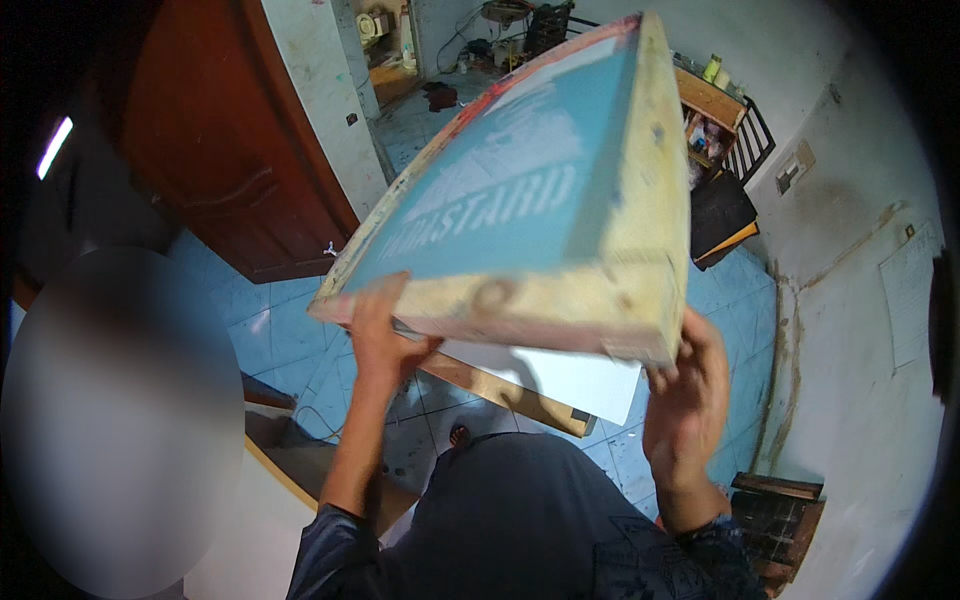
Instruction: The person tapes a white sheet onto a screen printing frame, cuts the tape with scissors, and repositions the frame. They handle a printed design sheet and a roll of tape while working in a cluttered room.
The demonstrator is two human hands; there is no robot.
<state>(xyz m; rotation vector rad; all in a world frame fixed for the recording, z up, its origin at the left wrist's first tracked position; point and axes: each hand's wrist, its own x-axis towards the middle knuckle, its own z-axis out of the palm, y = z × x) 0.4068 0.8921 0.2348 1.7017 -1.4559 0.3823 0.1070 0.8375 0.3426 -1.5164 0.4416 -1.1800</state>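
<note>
I hold a screen-printing frame (500,190) up in front of me, pale wooden sides round a turquoise mesh with faint lettering, tilted and rising away from me. My left hand (385,330) grips its near lower edge at the left. My right hand (690,400) is at the near right corner, fingers curled round the side and partly hidden by the wood. Below the frame, a white sheet (600,385) lies on a wooden board (540,405), partly covered by the frame.
A brown door (240,150) stands at the left beside a doorway. Cluttered wooden furniture (710,95) and dark panels (720,220) line the right wall. Another framed screen (780,520) sits low at the right. A pale surface (240,550) is at lower left; a blurred oval hides the far left.
</note>
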